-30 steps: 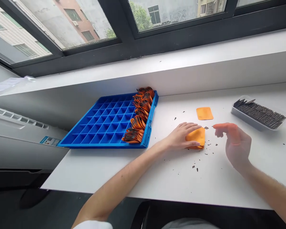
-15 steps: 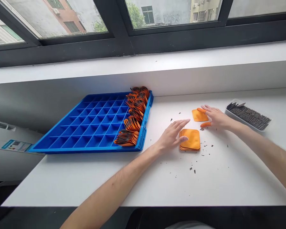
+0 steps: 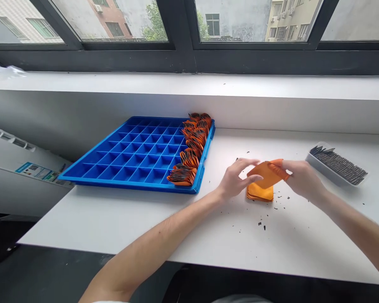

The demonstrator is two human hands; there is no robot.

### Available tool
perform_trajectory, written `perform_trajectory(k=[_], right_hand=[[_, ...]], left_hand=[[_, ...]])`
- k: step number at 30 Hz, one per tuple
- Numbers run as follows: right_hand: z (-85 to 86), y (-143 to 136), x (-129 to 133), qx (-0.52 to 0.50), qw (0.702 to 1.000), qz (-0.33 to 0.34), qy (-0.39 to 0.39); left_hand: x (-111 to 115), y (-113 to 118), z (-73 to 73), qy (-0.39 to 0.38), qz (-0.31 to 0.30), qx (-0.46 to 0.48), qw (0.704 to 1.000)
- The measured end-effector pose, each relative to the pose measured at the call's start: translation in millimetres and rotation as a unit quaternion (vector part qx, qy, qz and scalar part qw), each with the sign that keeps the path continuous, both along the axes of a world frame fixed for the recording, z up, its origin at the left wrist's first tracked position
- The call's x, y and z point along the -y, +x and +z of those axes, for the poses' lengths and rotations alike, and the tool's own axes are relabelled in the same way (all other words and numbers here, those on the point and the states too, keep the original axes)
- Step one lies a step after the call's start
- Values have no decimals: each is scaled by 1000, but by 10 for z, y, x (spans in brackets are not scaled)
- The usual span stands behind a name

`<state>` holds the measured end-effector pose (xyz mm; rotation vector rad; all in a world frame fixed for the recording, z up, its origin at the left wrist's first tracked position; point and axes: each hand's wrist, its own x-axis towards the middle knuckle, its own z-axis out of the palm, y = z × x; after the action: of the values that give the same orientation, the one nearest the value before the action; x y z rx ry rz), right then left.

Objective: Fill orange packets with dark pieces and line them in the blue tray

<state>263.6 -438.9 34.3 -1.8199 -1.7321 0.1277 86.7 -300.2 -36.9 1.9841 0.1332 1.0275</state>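
My right hand [image 3: 292, 172], with orange covers on the thumb and a finger, grips an orange square pouch [image 3: 265, 174] by its right side, above the table. My left hand [image 3: 238, 179] is at the pouch's left edge, thumb and fingers apart; whether it touches the pouch is hard to tell. Below the held pouch lies a stack of orange pouches [image 3: 260, 193], partly covered by it. To the left, a blue divided tray [image 3: 132, 182] has orange and black pieces [image 3: 189, 158] standing in its right-hand compartments.
A clear container [image 3: 331, 170] full of dark flat pieces [image 3: 342, 164] stands right of my right hand. Small dark scraps [image 3: 264, 227] are scattered on the white table [image 3: 208, 240]. A low wall and windowsill [image 3: 164, 83] run along the back.
My right hand has lifted the separate orange pouch off the table and moved it over the stack. My left hand has come up beside it. The camera view has turned and levelled.
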Motion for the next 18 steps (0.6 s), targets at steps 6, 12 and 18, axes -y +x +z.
perform_trajectory(k=[6, 12, 18], right_hand=[[23, -369, 164, -156, 986, -30, 55], [-229, -334, 206, -194, 981, -11, 24], [-285, -296, 241, -212, 977, -10, -7]], left_hand=[[196, -13, 131, -239, -28, -44, 970], [263, 5, 60, -310, -71, -30, 948], [310, -30, 80, -302, -80, -30, 950]])
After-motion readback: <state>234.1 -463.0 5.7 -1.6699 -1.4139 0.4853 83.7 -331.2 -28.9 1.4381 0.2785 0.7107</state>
